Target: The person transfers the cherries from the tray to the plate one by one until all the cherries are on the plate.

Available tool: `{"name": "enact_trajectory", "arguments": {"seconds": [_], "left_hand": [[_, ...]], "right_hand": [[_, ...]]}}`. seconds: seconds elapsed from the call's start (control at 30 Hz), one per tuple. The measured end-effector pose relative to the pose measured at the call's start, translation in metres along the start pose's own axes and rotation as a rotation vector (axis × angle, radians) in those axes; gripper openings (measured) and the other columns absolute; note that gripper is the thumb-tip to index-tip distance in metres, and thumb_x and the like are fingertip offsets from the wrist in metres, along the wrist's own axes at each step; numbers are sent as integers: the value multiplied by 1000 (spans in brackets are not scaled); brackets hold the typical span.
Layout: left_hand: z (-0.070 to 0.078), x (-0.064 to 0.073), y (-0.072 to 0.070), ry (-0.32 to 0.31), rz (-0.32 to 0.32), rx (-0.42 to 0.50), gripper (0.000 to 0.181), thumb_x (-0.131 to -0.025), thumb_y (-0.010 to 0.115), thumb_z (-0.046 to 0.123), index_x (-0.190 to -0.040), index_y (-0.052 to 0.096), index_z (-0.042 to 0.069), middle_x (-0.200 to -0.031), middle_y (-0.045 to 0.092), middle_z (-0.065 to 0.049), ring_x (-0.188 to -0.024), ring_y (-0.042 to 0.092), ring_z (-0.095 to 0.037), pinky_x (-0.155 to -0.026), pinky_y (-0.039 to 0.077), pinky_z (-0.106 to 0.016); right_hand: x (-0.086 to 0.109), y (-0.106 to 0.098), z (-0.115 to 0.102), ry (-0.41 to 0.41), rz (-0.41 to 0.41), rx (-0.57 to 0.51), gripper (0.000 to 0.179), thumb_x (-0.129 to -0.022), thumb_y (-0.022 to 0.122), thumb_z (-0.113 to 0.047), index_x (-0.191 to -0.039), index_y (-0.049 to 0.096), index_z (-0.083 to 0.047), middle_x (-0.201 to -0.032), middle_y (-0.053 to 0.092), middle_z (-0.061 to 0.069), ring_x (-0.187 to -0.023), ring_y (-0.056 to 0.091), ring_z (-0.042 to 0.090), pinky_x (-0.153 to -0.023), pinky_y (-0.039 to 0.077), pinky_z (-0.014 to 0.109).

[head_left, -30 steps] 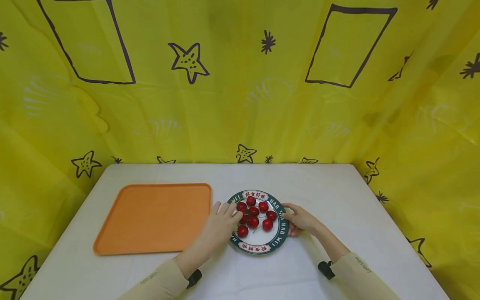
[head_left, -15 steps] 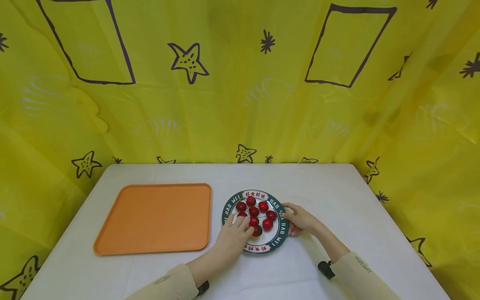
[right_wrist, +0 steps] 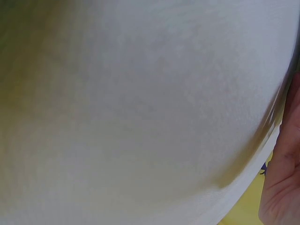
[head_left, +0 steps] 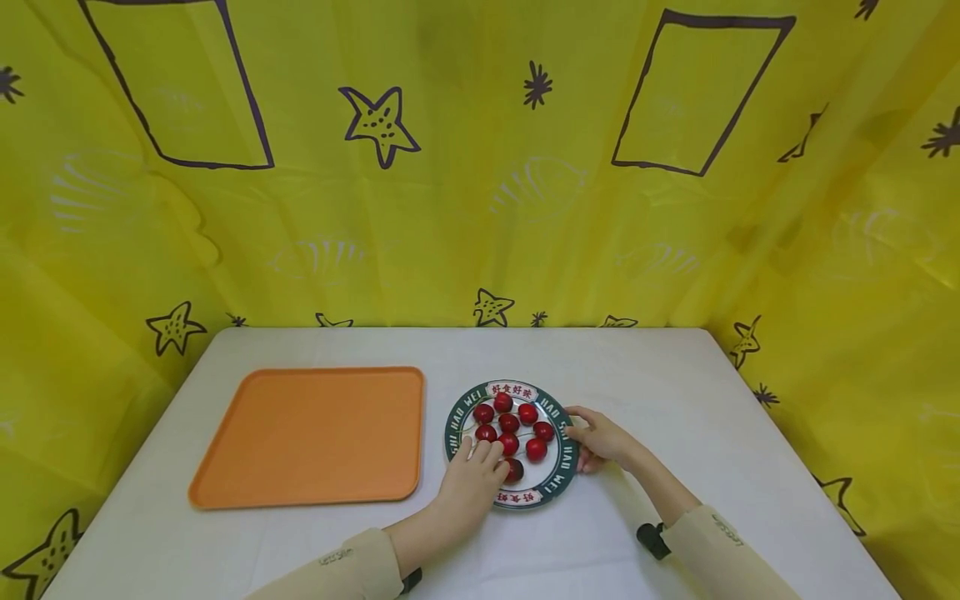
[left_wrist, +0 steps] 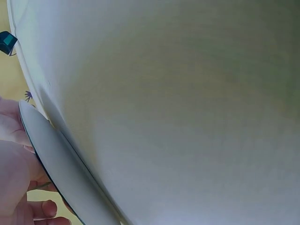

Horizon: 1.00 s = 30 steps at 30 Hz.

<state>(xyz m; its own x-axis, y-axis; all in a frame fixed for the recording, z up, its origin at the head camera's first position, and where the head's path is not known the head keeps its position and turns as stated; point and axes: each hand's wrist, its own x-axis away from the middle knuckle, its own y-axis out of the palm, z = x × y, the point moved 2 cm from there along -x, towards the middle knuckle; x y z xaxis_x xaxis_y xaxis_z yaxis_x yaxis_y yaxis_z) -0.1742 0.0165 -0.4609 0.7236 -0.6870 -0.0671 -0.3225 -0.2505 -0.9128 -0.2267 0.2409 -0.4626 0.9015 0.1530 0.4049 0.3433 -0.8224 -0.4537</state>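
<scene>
A round plate (head_left: 459,414) with a dark green rim and white lettering stands right of the tray, with several red cherries (head_left: 536,450) on it, some with stems. My left hand (head_left: 472,481) reaches over the plate's near left part and pinches a darker cherry (head_left: 513,472) beside the thumb. In the left wrist view that hand (left_wrist: 18,164) shows at the left edge behind the plate's pale side (left_wrist: 65,168), a thin stem near its fingers. My right hand (head_left: 602,438) grips the plate's right rim, thumb on top; in the right wrist view only part of the hand (right_wrist: 283,173) shows.
An orange rectangular tray (head_left: 315,437) lies left of the plate on the white tabletop (head_left: 637,367). A yellow curtain (head_left: 465,217) with dark star drawings hangs behind and at both sides. Black bands (head_left: 652,540) sit at the wrists.
My left hand has moved right and toward the near side of the plate, the darker cherry shifting with it. The right hand and the plate stay in place.
</scene>
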Motion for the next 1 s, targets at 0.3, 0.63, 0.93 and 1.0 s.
{"name": "enact_trajectory", "arguments": {"seconds": [0.3, 0.63, 0.93, 1.0], "left_hand": [[0, 0, 1, -19, 48, -36, 28, -82, 63, 28, -109, 58, 24, -106, 44, 0, -103, 41, -17, -95, 34, -36], [-9, 5, -5, -68, -21, 48, 34, -84, 62, 26, -117, 55, 20, -116, 46, -2, -108, 41, -19, -98, 34, -39], [-41, 21, -11, -206, 111, 156, 29, -83, 63, 30, -107, 57, 14, -103, 47, -6, -96, 44, -21, -90, 38, -41], [-52, 26, -10, -259, 163, 185, 23, -83, 63, 28, -100, 56, 13, -96, 46, -6, -91, 45, -22, -85, 39, -40]], "right_hand": [[2, 0, -2, -23, 0, -12, 45, -96, 45, -15, -137, 33, -4, -54, 56, 6, -41, 53, 12, -44, 47, 23], [1, 0, -2, -24, -5, -8, 45, -96, 45, -17, -137, 33, -4, -55, 55, 6, -41, 54, 12, -44, 46, 22], [-1, -2, 1, -11, 12, 49, 45, -95, 46, -20, -136, 35, -6, -54, 56, 7, -41, 54, 13, -43, 46, 23], [0, -4, 1, 1, 24, 76, 44, -95, 47, -21, -136, 37, -7, -57, 56, 7, -42, 55, 15, -44, 47, 24]]}}
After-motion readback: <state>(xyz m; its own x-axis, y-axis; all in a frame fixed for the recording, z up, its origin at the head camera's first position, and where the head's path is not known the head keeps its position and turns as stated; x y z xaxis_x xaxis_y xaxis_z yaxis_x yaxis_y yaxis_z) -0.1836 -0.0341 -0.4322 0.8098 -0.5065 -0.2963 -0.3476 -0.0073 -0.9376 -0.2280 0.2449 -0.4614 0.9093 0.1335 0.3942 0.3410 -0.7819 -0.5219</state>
